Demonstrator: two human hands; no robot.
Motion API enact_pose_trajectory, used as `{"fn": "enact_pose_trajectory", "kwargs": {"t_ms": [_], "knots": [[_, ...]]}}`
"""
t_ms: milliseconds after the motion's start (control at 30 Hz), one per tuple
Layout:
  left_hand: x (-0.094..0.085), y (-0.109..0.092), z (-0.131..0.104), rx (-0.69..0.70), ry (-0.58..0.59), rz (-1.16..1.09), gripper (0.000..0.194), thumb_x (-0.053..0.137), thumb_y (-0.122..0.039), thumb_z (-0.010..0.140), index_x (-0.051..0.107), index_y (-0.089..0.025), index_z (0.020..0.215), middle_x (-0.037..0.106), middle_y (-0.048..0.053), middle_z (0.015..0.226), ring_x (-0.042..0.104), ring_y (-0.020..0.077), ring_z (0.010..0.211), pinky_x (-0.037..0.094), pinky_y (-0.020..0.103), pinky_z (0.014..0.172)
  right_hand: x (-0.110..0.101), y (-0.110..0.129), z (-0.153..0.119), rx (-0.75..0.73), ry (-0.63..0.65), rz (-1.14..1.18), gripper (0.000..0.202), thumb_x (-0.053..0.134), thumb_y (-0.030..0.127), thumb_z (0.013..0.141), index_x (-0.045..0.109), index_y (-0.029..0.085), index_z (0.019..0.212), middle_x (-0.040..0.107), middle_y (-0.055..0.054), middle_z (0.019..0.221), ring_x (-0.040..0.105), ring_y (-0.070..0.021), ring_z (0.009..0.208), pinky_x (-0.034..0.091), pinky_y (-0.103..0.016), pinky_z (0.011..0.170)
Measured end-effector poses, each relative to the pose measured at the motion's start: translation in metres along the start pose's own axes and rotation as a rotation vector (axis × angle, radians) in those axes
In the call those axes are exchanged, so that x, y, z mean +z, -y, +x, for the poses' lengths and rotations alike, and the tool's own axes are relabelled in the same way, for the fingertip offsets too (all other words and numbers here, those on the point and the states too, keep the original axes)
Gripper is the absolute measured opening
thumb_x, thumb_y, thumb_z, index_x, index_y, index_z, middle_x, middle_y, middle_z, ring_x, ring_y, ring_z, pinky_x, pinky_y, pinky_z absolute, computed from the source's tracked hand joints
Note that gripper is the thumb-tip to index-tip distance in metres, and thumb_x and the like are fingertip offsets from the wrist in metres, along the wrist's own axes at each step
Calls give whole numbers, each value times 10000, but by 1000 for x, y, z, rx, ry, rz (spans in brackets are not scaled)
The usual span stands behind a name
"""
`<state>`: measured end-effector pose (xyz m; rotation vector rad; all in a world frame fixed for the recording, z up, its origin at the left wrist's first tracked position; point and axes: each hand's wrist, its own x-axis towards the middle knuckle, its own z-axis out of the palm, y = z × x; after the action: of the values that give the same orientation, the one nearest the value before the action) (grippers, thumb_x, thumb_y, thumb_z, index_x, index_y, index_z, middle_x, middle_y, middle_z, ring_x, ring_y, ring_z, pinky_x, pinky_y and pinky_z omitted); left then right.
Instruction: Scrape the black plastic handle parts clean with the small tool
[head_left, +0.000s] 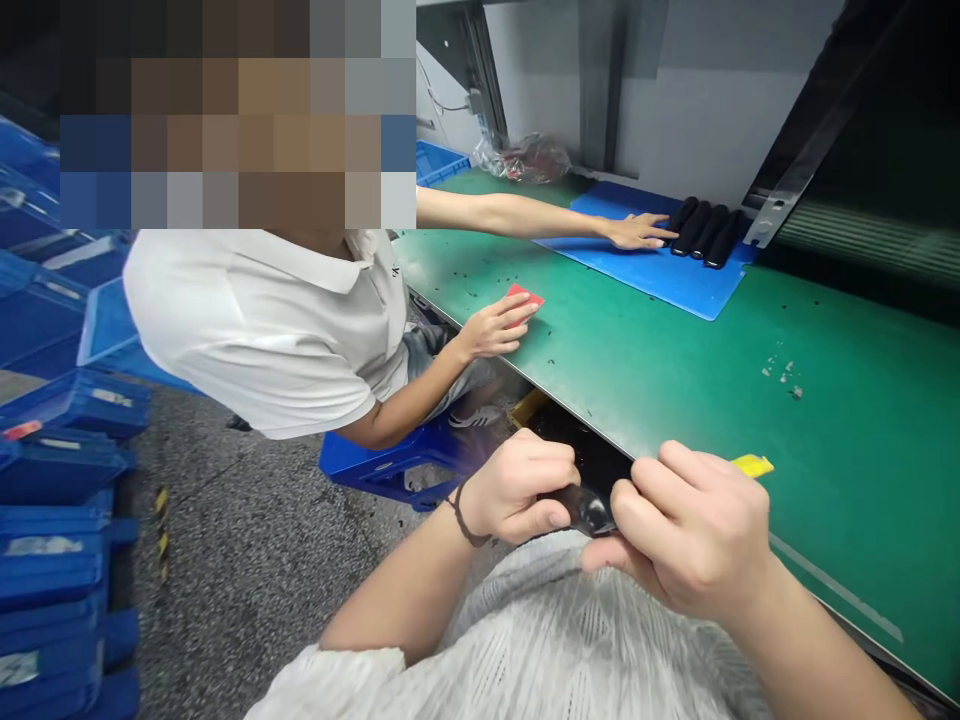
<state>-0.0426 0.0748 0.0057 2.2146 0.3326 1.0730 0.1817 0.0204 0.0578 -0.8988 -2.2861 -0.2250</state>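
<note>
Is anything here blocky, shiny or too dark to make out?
In the head view, pixel blocks partly cover a co-worker; the green tabletop has a pale sheen beside them; the dark piece between left hand and right hand glints; the upper right corner is nearly black.

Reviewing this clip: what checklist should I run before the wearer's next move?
1. Left hand grips the dark piece: ok.
2. Right hand grip secure: cannot tell; curled fingers hide it.
3. Yellow item held, not lying loose: cannot tell; mostly hidden.
4. Co-worker's hands away from the dark piece: ok; far hand at the black pieces, near hand on the red item.
5. Green tabletop free of specks: not ok.
</note>
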Motion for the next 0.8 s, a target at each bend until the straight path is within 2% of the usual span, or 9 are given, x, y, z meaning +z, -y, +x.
{"fn": "enact_pose_trajectory", "kwargs": {"t_ms": [200, 233, 300, 367, 500, 567, 633, 700, 800], "knots": [[17, 5, -7, -127, -183, -105, 567, 418, -627, 1069, 534, -181, 739, 459, 2, 630, 392, 118, 530, 270, 275, 510, 12, 6, -24, -51, -92, 71, 154, 682, 247, 979, 639, 173, 852, 469, 6, 619, 348, -155, 622, 180, -366, 582], [18, 7, -6, -149, -195, -111, 575, 419, -634, 1067, 522, -182, 727, 456, 2, 627, 394, 119, 534, 275, 275, 517, 13, 7, -29, 2, -80, 137, 21, 654, 179, 975, 661, 162, 964, 514, 4, 651, 384, -154, 623, 218, -353, 574], [21, 9, -4, -189, -181, -110, 582, 418, -643, 1064, 503, -184, 717, 446, -1, 624, 397, 122, 546, 278, 279, 532, 14, 7, -36, 206, -54, 284, 256, 623, 153, 984, 632, 156, 1239, 606, -7, 759, 492, -155, 654, 344, -321, 580], [26, 11, 1, -234, -119, -73, 573, 409, -631, 1071, 506, -182, 729, 452, -1, 636, 400, 125, 559, 275, 283, 549, 13, 6, -37, 474, -18, 469, 377, 681, 269, 984, 593, 186, 1341, 651, -7, 831, 578, -150, 681, 448, -286, 592], [33, 11, 14, -304, 54, 4, 559, 342, -616, 1090, 588, -175, 851, 559, 32, 726, 504, 151, 627, 360, 282, 593, 6, -6, -23, 895, 99, 777, 237, 653, 444, 984, 669, 209, 959, 614, 29, 703, 539, -112, 557, 415, -225, 487], [31, 10, 18, -310, 101, 41, 601, 358, -694, 1054, 632, -171, 1164, 662, 82, 899, 622, 202, 756, 483, 307, 674, -1, -21, -15, 1001, 97, 794, 285, 611, 448, 993, 660, 201, 860, 595, 26, 659, 527, -113, 551, 406, -222, 493], [26, 10, 18, -318, 149, 156, 691, 472, -694, 1019, 464, -202, 1504, 688, 148, 1164, 691, 267, 950, 576, 375, 794, -9, -41, -11, 1051, 55, 781, 318, 606, 475, 989, 666, 197, 848, 598, 20, 645, 553, -126, 574, 432, -230, 525], [21, 14, 18, -336, 190, 285, 654, 570, -498, 1032, 348, -264, 1601, 639, 169, 1340, 705, 284, 1060, 613, 410, 860, -15, -63, -13, 1075, 15, 766, 349, 600, 502, 991, 658, 196, 833, 598, 19, 638, 576, -133, 588, 465, -244, 565], [16, 29, 21, -365, 208, 367, 521, 503, -212, 1028, 423, -316, 1532, 630, 128, 1357, 731, 233, 1043, 636, 364, 866, -18, -98, -20, 1091, 31, 731, 294, 620, 484, 982, 671, 197, 935, 646, 9, 738, 630, -146, 680, 519, -270, 665]]}}
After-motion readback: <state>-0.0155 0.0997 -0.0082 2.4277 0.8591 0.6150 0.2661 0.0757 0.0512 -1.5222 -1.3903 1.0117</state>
